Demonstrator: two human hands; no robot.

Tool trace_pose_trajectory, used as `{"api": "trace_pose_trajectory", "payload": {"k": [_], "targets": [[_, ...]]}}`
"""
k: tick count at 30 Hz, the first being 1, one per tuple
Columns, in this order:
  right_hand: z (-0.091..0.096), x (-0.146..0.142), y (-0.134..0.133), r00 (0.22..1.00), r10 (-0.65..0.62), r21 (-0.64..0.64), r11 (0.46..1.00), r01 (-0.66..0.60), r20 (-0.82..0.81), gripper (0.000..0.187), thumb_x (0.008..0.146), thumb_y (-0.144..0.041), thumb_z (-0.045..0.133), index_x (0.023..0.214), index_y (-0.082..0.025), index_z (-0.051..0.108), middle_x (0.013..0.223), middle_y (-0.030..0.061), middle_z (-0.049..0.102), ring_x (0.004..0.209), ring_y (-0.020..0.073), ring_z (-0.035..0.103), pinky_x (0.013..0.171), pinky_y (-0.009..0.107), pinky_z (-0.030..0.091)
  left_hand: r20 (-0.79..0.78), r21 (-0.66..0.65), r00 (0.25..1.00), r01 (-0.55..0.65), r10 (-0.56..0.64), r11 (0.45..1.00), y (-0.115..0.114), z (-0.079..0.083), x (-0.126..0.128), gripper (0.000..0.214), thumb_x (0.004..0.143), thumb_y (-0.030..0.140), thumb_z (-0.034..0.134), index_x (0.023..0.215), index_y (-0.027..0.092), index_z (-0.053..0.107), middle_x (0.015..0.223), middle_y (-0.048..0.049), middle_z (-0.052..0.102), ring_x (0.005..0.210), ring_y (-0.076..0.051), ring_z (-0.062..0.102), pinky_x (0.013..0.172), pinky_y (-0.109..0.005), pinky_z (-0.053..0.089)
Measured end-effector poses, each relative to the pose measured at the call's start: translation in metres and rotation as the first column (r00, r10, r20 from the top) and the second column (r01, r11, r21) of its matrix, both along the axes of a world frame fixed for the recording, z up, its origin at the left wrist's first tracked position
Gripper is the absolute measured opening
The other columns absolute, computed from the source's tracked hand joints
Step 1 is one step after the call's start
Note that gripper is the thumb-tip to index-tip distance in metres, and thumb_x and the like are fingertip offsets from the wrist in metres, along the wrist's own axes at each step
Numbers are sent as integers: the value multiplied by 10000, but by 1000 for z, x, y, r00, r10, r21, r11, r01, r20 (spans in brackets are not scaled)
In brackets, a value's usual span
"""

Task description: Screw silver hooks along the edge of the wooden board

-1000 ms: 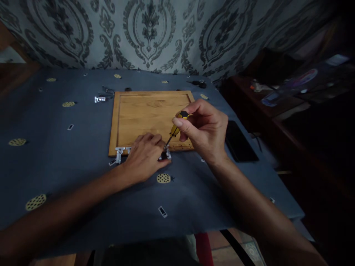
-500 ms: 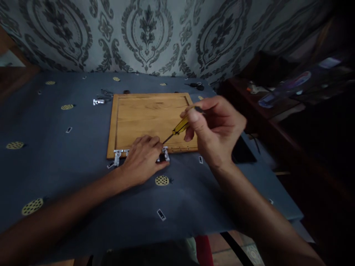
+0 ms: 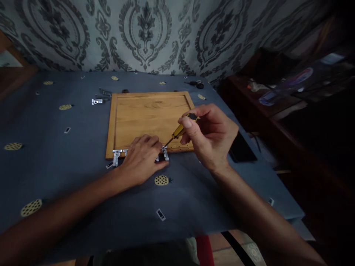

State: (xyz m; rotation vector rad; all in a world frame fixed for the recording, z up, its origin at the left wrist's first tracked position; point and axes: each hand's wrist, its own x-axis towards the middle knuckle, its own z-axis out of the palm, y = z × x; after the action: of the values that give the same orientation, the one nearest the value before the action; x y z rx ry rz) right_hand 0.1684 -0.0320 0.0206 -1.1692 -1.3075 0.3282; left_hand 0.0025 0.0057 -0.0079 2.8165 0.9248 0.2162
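A wooden cabinet door [image 3: 149, 114] lies flat on the table, metal hinges along its near edge. My right hand [image 3: 212, 138] is closed around a yellow-and-black screwdriver [image 3: 178, 130], which slants down to the left. Its tip is at the right-hand metal hinge [image 3: 165, 152]; whether it sits in a screw is too small to tell. My left hand [image 3: 144, 159] lies over the door's near edge, fingers bent on top and thumb beside that same hinge, holding it against the wood. Another hinge [image 3: 117, 156] sits at the near left corner, and one more is mostly hidden under my left hand.
Loose hinges [image 3: 97, 101] lie beyond the door's left side. Dark keys [image 3: 196, 84] rest near the back edge. A flat black object [image 3: 242, 149] lies right of my right hand. A patterned curtain [image 3: 145, 37] hangs behind the table; a plastic bottle [image 3: 294, 85] is at the right.
My right hand has moved slightly down and left, bringing the screwdriver's tip down to the right-hand hinge. My left hand stays almost where it was. The view has shifted a little.
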Motion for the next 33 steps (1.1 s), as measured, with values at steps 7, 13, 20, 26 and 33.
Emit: {"api": "trace_pose_trajectory", "payload": {"k": [7, 13, 20, 26, 33], "targets": [[-2, -2, 0, 1000, 28, -5, 1000, -28, -14, 278, 846, -434, 749, 809, -221, 574, 692, -56, 599, 418, 51, 532, 352, 192, 418, 22, -6, 1000, 7, -7, 1000, 0, -1, 0, 319, 877, 414, 731, 1021, 134, 676, 1036, -89, 666, 1038, -297, 602, 900, -443, 489], [-1, -2, 1, 998, 54, -22, 998, -54, -13, 287, 845, -442, 745, 808, -221, 566, 683, -62, 589, 429, 48, 527, 367, 187, 434, 31, 13, 999, 12, -13, 1000, 0, -2, -1, 304, 884, 410, 722, 1009, 136, 674, 1039, -90, 673, 1030, -292, 607, 895, -446, 498], [-1, -2, 1, 995, 88, -37, 995, -90, -38, 315, 790, -408, 807, 803, -231, 547, 712, -62, 615, 425, 54, 537, 378, 204, 462, 27, 5, 1000, 11, -11, 1000, 0, -1, 0, 299, 890, 416, 713, 1002, 141, 673, 1049, -90, 672, 1026, -289, 601, 901, -453, 497], [-2, -2, 3, 995, 96, -24, 995, -97, -40, 354, 775, -417, 818, 786, -238, 513, 668, -79, 564, 408, 50, 516, 349, 198, 436, 5, 1, 1000, 5, -5, 1000, 0, -1, 0, 306, 877, 419, 730, 1004, 146, 673, 1046, -84, 672, 1033, -288, 602, 903, -437, 491], [-2, -2, 4, 993, 107, -25, 994, -108, -52, 354, 775, -393, 821, 792, -240, 502, 663, -86, 559, 405, 56, 522, 349, 200, 429, -6, -6, 1000, -3, 3, 1000, -1, 1, 1, 304, 882, 419, 722, 994, 143, 665, 1047, -87, 665, 1033, -287, 598, 908, -429, 482]]}}
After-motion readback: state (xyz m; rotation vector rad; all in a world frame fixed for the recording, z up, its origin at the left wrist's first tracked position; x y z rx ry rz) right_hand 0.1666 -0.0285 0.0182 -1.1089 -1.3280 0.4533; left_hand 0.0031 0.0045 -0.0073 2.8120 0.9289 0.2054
